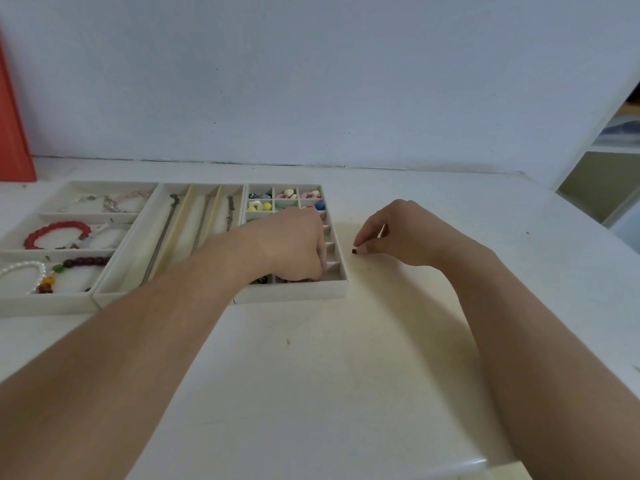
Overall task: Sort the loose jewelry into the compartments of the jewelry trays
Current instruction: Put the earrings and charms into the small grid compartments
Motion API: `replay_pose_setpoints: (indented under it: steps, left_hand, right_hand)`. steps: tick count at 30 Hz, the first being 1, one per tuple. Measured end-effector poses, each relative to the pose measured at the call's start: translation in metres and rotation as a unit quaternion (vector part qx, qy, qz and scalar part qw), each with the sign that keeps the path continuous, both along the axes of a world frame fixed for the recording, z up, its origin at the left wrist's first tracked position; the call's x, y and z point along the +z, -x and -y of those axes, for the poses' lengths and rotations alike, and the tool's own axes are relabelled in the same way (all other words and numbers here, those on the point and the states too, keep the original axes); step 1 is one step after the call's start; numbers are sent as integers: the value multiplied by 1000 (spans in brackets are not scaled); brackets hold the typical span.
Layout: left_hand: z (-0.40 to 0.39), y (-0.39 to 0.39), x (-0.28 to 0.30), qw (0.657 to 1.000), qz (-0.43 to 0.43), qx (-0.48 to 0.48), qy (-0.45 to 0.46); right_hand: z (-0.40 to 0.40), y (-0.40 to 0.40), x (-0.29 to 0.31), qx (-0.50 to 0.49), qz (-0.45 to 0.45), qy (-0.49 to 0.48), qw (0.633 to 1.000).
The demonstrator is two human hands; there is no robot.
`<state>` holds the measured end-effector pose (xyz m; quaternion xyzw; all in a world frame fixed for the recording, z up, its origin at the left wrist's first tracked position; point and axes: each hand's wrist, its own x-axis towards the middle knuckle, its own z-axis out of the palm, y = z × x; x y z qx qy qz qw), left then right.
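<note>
Right hand (398,233) pinches small dark brown bead (354,251) at its fingertips on the table, just right of the cream many-celled bead tray (341,273), so it is nearer; left hand (294,244) curled inside tray, grip hidden

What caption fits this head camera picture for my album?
Left hand reaches into the bead tray; right hand pinches a small dark bead.

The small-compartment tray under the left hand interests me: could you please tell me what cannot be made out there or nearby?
- Head view: the left hand covers the middle cells of the small-compartment tray; their contents are hidden.
- Left fingertips point down out of sight, so whether they hold anything is unclear.
- The dark piece pinched by the right hand is too small to identify.
- The pearl bracelet is cut off by the left edge.
</note>
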<state>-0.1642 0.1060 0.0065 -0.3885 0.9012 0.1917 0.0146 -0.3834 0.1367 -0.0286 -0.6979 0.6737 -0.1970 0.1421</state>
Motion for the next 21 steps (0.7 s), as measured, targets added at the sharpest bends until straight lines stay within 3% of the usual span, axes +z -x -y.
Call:
replay_pose_setpoints:
  steps: [12, 17, 21]
  left_hand:
    - [2, -4, 6, 999, -28, 22, -19]
    - [17, -18, 17, 996, -57, 64, 15]
    - [21, -22, 18, 995, -63, 77, 6]
  right_hand:
    - [-5, -8, 8, 4, -8, 9, 1000]
    - [-19, -26, 30, 67, 68, 4, 995]
    - [-24, -47, 31, 110, 36, -37, 993]
